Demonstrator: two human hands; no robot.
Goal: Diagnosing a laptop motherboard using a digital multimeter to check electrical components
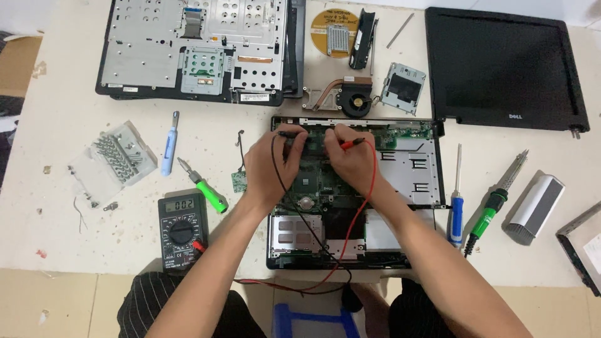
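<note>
An opened laptop base with its green circuit board (pixel 413 181) lies in front of me. My left hand (pixel 270 164) grips a black probe over the board's upper left. My right hand (pixel 349 158) grips a red probe (pixel 352 144), its tip pointing left toward the black one. A black lead (pixel 289 194) and a red lead (pixel 365 206) run down off the table's front edge. A dark multimeter (pixel 182 230) with a lit display sits to the left of my left forearm.
A laptop lid panel (pixel 194 50) lies at the back left, a black screen (pixel 504 69) at the back right. Between them are a fan with heat pipe (pixel 347 97) and a yellow disc (pixel 333 32). Screwdrivers (pixel 169 144), a soldering iron (pixel 498 197) and a bag of screws (pixel 116 159) lie around.
</note>
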